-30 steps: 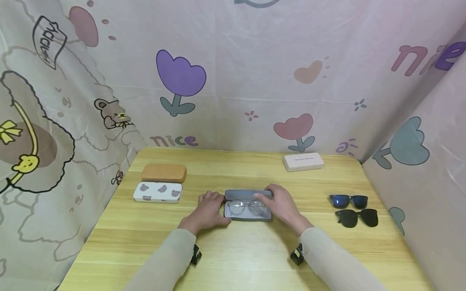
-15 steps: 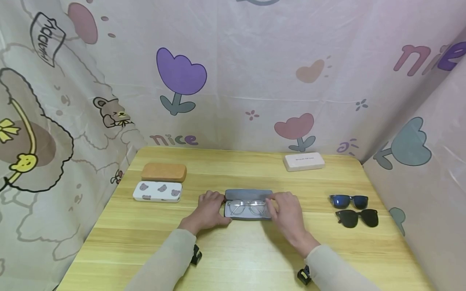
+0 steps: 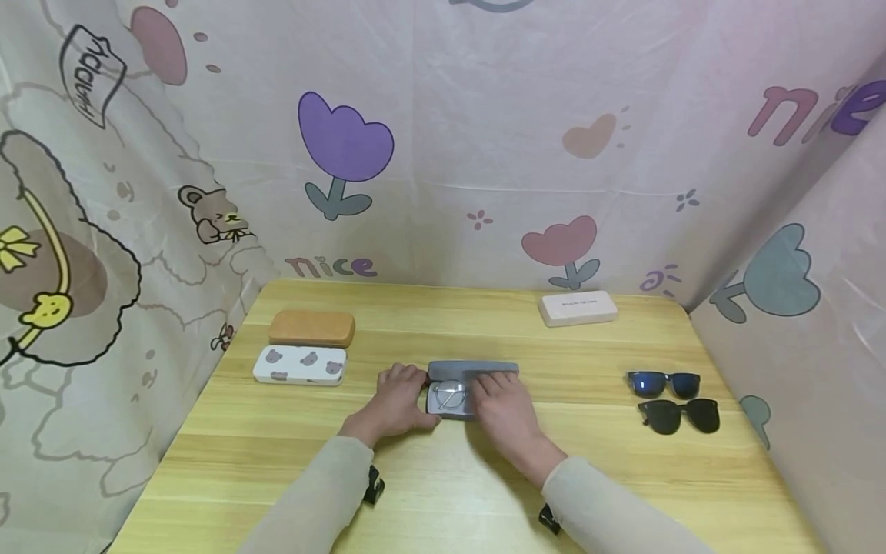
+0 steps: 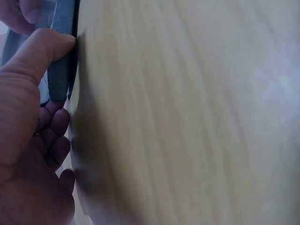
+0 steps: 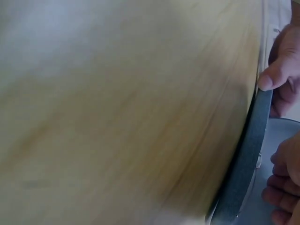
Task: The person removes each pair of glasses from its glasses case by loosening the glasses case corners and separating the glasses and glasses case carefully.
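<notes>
In the head view, an open grey eyeglass case (image 3: 474, 369) sits mid-table (image 3: 443, 492), with wire-rimmed glasses (image 3: 450, 395) lying in it. The left hand (image 3: 391, 404) grips its left end; the right hand (image 3: 508, 412), fingers bent, covers the right lens, and whether it holds the glasses I cannot tell. Left of these lie an orange case (image 3: 311, 328) and a bear-print case (image 3: 300, 365). A white case (image 3: 577, 308) at the back right bears print too small to read. Two pairs of sunglasses (image 3: 680, 415) lie at right. The curtain (image 3: 471, 115) reads "nice" low down and again upper right, partly lost in a fold; a slanted banner's letters are unclear.

In the left wrist view, the left thumb presses the grey case's wall, fingers curled at its end.

In the right wrist view, the right fingers curl loosely over the case's interior.
</notes>
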Demonstrator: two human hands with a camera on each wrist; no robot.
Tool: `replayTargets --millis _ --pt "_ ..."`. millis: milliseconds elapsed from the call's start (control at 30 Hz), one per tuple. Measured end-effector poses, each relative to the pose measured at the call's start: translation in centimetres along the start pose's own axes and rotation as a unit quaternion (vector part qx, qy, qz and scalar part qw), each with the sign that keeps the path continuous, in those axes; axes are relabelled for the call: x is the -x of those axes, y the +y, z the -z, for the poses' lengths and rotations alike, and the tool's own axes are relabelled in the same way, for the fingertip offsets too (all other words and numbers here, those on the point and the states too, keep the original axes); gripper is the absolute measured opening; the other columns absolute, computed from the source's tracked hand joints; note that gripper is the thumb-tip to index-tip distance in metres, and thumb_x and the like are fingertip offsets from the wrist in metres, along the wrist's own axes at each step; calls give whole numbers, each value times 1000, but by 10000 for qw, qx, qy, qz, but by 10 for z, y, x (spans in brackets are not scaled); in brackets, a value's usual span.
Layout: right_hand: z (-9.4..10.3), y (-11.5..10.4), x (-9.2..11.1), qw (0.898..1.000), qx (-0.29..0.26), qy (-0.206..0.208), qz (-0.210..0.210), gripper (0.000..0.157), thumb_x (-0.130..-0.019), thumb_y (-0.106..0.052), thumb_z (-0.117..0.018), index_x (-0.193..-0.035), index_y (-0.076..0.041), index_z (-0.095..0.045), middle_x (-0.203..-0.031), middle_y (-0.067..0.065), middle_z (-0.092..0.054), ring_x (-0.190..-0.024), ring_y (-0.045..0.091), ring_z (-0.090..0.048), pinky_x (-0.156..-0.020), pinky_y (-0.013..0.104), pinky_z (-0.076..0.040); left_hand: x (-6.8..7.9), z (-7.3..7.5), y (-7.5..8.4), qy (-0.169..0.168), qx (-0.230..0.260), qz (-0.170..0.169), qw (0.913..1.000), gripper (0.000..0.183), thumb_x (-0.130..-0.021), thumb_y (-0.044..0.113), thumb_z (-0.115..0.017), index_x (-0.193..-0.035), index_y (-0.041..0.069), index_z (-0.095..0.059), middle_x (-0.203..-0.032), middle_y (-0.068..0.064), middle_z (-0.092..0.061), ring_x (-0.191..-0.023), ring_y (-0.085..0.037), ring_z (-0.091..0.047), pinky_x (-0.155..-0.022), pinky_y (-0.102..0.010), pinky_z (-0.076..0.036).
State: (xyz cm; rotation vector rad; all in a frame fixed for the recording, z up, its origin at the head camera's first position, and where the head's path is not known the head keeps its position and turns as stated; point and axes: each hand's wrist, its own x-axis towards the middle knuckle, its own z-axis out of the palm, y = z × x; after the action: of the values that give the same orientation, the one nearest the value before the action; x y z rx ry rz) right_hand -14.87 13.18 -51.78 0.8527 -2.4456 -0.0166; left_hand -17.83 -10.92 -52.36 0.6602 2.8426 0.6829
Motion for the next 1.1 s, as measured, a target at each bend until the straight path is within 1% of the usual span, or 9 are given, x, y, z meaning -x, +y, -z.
replayTargets --millis 133,267,400,500,667,767,933,1100 --pt "-3 -4 -3 9995 188 -235 -82 21 -86 -4 -72 -107 -4 -75 -101 8 -76 -96 28 -69 -88 41 -54 0 -1 0 4 -60 36 10000 74 -77 48 -89 -130 1 -64 -130 -10 -65 -123 -31 -50 -114 -58 -32" --pt "-5 -7 -5 9983 299 -466 -188 22 -86 -4 -71 -108 -4 -74 -101 8 -75 -97 27 -69 -90 40 -55 -1 -1 0 -4 -56 33 10000 75 -77 48 -89 -130 1 -64 -129 -10 -65 -122 -31 -49 -113 -58 -33" --pt "-6 -9 -6 9969 354 -654 -263 23 -85 -4 -74 -108 -4 -74 -102 8 -74 -98 27 -67 -92 42 -54 -1 -1 -1 -12 -54 18 10000 73 -77 48 -88 -128 2 -65 -127 -8 -65 -120 -29 -49 -112 -57 -33" --pt "-7 -10 -7 9964 396 -687 -302 24 -83 -5 -76 -107 -6 -75 -101 7 -74 -97 27 -65 -91 41 -52 -1 -2 -1 -4 -63 15 10000 73 -77 48 -88 -128 2 -65 -126 -7 -65 -120 -28 -49 -113 -57 -32" --pt "-9 -11 -6 9962 439 -665 -342 15 -82 -7 -78 -97 -9 -75 -93 5 -71 -89 26 -60 -84 40 -47 -1 -3 -2 25 -72 14 10000 74 -76 48 -89 -129 2 -64 -126 -7 -65 -120 -29 -49 -113 -57 -32" --pt "-8 -11 -6 9964 428 -642 -341 13 -81 -8 -80 -93 -10 -74 -90 4 -70 -87 25 -58 -83 39 -45 -1 -2 -1 37 -70 33 10000 75 -76 48 -89 -129 1 -64 -126 -8 -65 -120 -29 -50 -112 -57 -33" --pt "-5 -10 -5 9969 373 -634 -265 17 -80 -8 -82 -95 -10 -74 -90 4 -70 -87 25 -56 -82 38 -45 -1 -2 0 12 -72 66 10000 76 -77 48 -89 -130 0 -64 -127 -9 -65 -121 -30 -50 -113 -57 -33" --pt "0 -8 -5 9980 241 -542 -196 19 -80 -7 -82 -97 -9 -73 -90 5 -70 -89 26 -57 -80 37 -46 -1 -1 0 7 -87 47 10000 74 -78 48 -88 -130 1 -64 -127 -9 -65 -121 -30 -50 -113 -57 -33"
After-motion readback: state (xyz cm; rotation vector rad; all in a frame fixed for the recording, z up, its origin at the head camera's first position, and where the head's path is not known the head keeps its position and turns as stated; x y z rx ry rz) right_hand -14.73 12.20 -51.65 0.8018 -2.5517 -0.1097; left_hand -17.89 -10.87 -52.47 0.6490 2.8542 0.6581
